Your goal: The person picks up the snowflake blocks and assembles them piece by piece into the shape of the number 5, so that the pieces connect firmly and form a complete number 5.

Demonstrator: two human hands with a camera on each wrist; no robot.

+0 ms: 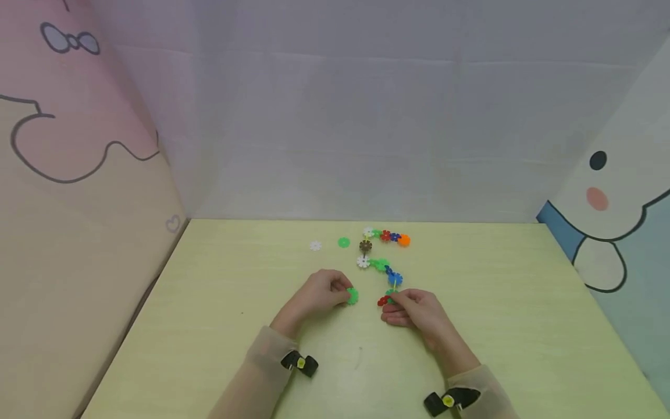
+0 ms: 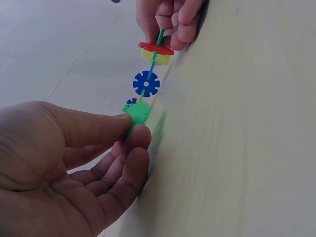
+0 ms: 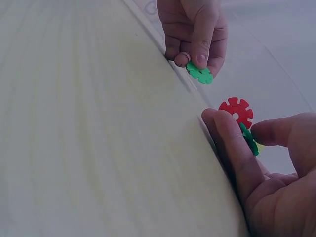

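Observation:
Between thumb and fingertips, my left hand [image 1: 320, 293] pinches a light green notched snowflake disc [image 1: 353, 295]. To its right, my right hand [image 1: 423, 317] pinches a dark green disc [image 3: 248, 139] at the near end of a chain of interlocked discs. A red disc [image 3: 237, 112] is joined to that dark green one and points toward the left hand. The light green disc and the red disc are apart. Beyond the right hand, the chain winds away through a blue disc [image 1: 395, 279], a white disc [image 1: 363, 262] and a brown disc [image 1: 365, 246] to an orange disc [image 1: 404, 240].
A loose white disc [image 1: 315, 246] and a loose green disc [image 1: 344, 242] lie left of the chain's far part on the pale wooden table [image 1: 209, 326]. A white cloth backdrop [image 1: 324, 139] stands along the back edge, with printed panels at both sides.

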